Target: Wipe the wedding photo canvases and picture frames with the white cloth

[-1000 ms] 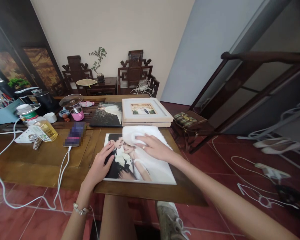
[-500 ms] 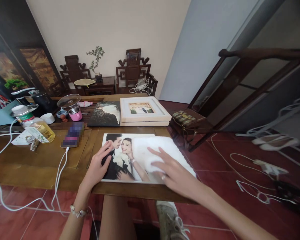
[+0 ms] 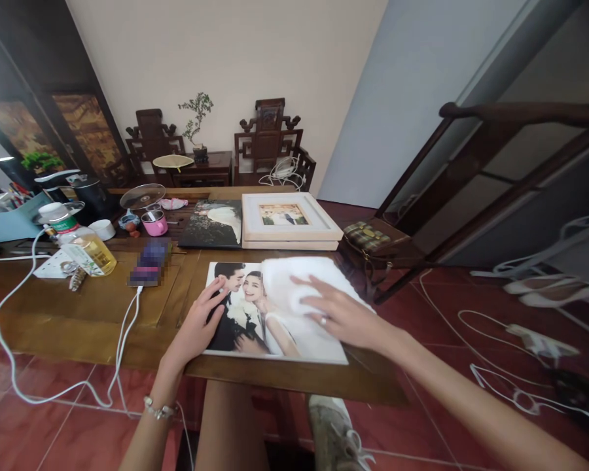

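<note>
Hands apart. Left hand [image 3: 202, 320] lies flat, fingers spread, across the left side of a wedding photo panel [image 3: 250, 327]. Right hand [image 3: 343, 315], ring on one finger, is spread on a bunched white towel [image 3: 319, 271]; can't tell if any of it is pinched underneath. Towel covers the panel's upper right part and hangs over its right edge. Panel lies face up near the front edge of the wooden counter [image 3: 93, 320]. Just behind it: dark photo panel [image 3: 211, 224] flat on the left, two light wood picture frames [image 3: 290, 241] stacked on the right, the top one with a small photo in a white mat. Left of the panel: phone [image 3: 150, 261], screen blurred, white cable [image 3: 130, 311] plugged in. Beyond that, a bottle [image 3: 101, 256] of yellow liquid, pink cup [image 3: 155, 224], clear round lid [image 3: 143, 195], blue bin [image 3: 12, 219] at far left. Past the counter: bonsai [image 3: 196, 118] between two carved wooden chairs [image 3: 269, 131]. Right side: plaid bag [image 3: 368, 237].
</note>
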A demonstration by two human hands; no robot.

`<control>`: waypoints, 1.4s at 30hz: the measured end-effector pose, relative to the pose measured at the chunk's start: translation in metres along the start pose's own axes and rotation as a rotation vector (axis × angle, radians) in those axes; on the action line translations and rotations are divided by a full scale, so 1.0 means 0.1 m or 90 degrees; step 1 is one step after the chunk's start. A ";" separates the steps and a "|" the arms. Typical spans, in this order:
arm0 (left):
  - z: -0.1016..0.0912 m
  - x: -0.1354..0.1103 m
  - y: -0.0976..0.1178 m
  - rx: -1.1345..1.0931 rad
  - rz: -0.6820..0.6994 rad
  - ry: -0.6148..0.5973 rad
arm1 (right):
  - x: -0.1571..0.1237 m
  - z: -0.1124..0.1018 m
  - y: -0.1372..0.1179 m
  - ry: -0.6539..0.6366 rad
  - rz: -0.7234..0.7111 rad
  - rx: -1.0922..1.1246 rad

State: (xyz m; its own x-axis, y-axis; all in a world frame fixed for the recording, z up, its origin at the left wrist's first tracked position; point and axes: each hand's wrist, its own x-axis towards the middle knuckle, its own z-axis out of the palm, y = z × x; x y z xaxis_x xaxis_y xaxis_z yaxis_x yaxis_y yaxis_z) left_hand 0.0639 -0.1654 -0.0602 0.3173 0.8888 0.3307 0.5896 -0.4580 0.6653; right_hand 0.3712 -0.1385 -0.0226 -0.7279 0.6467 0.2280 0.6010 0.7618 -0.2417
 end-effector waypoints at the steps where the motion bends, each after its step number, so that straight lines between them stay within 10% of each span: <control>1: 0.00 0.00 0.00 -0.001 0.003 0.001 | 0.11 0.00 0.11 0.006 0.011 0.001; 7: 0.00 0.00 0.00 -0.002 0.002 0.006 | 0.26 0.10 0.25 0.050 0.007 -0.028; 18: 0.01 0.00 0.00 0.002 -0.004 -0.001 | -0.61 0.15 -0.81 0.006 -0.135 0.007; 32: 0.00 0.00 -0.02 0.005 0.001 -0.010 | 0.33 0.20 0.26 0.115 0.088 -0.009; 42: 0.02 0.00 -0.01 0.011 0.005 0.004 | -0.50 0.18 -0.72 0.088 -0.026 -0.015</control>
State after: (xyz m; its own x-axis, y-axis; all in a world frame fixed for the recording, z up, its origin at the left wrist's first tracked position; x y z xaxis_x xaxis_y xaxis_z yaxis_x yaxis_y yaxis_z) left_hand 0.0649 -0.1644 -0.0625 0.3164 0.8855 0.3402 0.6006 -0.4646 0.6507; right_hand 0.3581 -0.2264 -0.0331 -0.7003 0.6134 0.3650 0.5809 0.7869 -0.2080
